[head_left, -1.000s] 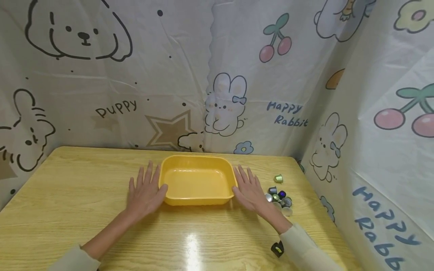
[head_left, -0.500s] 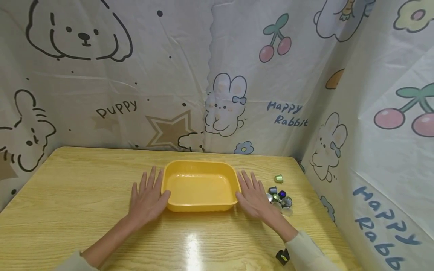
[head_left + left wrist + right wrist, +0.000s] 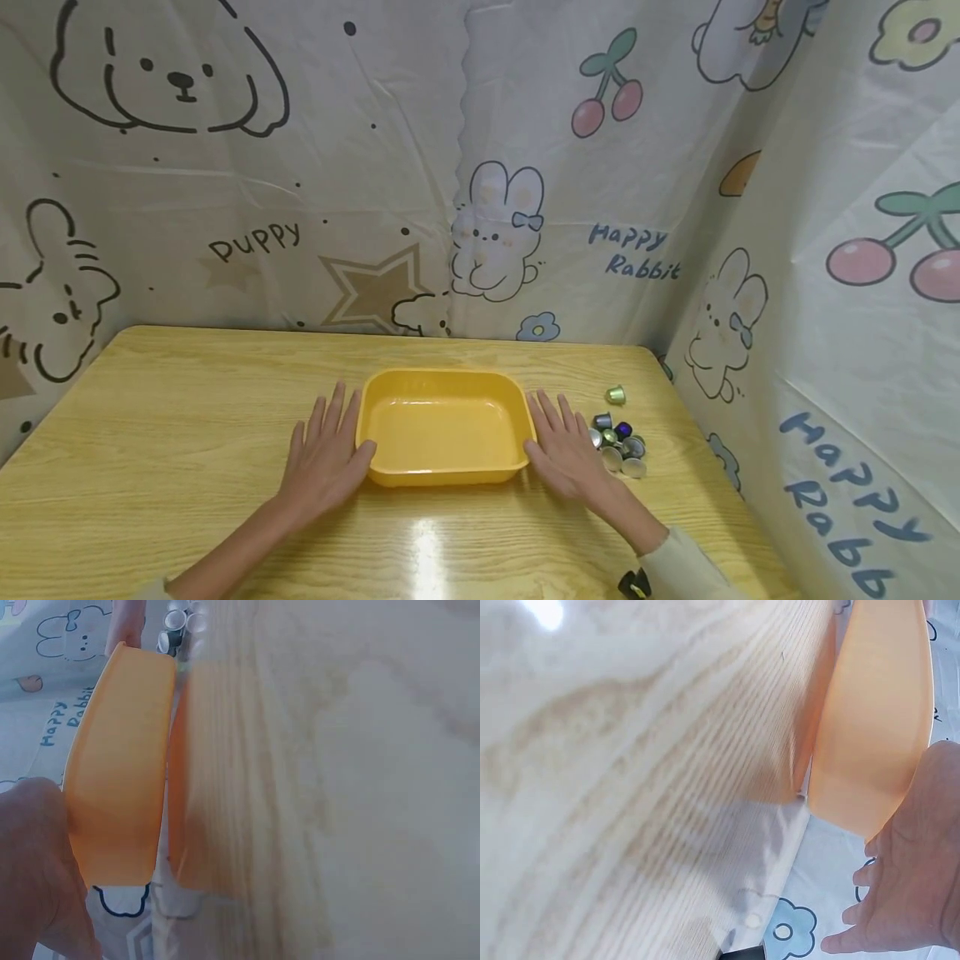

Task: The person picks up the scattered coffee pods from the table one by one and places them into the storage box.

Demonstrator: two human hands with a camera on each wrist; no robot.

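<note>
A shallow yellow plastic basin (image 3: 446, 437) with rounded corners and nothing in it sits on the wooden table. Flat against its left end is my left hand (image 3: 324, 458), fingers straight and pointing away, thumb at the rim. My right hand (image 3: 566, 454) lies along the opposite end in the same way, its thumb at the near right corner. From the left wrist view, the basin's side wall (image 3: 120, 772) stands beside my left hand (image 3: 34, 862). In the right wrist view the fingers of my right hand (image 3: 911, 889) extend past the basin's wall (image 3: 874, 712).
Several coffee capsules lie in a group to the right of my right hand, with a purple capsule (image 3: 623, 431) among them. A green capsule (image 3: 616, 395) lies apart, farther back. Behind the table (image 3: 187, 400) hangs a printed cloth (image 3: 360, 150), which continues along the right side.
Both hands have slid the basin toward me, and slightly to the right, over the table. The capsules have stayed where they were.
</note>
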